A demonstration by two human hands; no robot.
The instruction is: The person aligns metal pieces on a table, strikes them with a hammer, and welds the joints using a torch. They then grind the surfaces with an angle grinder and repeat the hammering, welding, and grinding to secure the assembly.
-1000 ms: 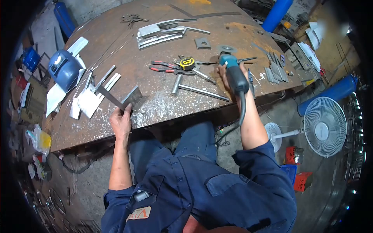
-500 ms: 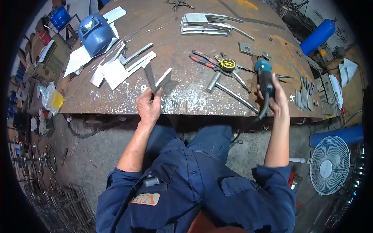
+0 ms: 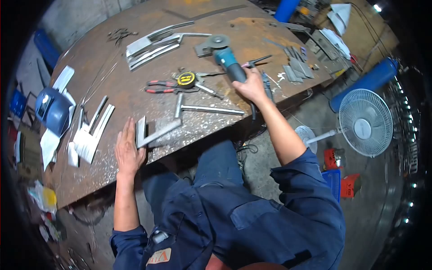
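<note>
My left hand (image 3: 128, 152) lies on the table with its fingers stretched out, thumb side close against an L-shaped metal piece (image 3: 162, 132). Two flat arms of that piece stand on edge at an angle to each other. Wrapped round the rear body of a teal and black angle grinder (image 3: 231, 67) is my right hand (image 3: 250, 87). The grinder's disc (image 3: 218, 41) points away from me, over a square metal plate (image 3: 202, 50). Between my hands are a hammer (image 3: 211, 110), a yellow tape measure (image 3: 186, 79) and red-handled pliers (image 3: 162, 86).
Stacked metal brackets (image 3: 153, 48) sit farther back on the rusty steel table (image 3: 112, 85). At the left are a welding mask (image 3: 54, 110) and more metal pieces (image 3: 87, 141). Small plates (image 3: 297, 67) lie at the right. A fan (image 3: 362, 125) stands beyond the table's right edge.
My left hand has lowered the L-shaped piece onto the table and let go. The grinder has moved farther over the table in my right hand. The camera view has turned.
</note>
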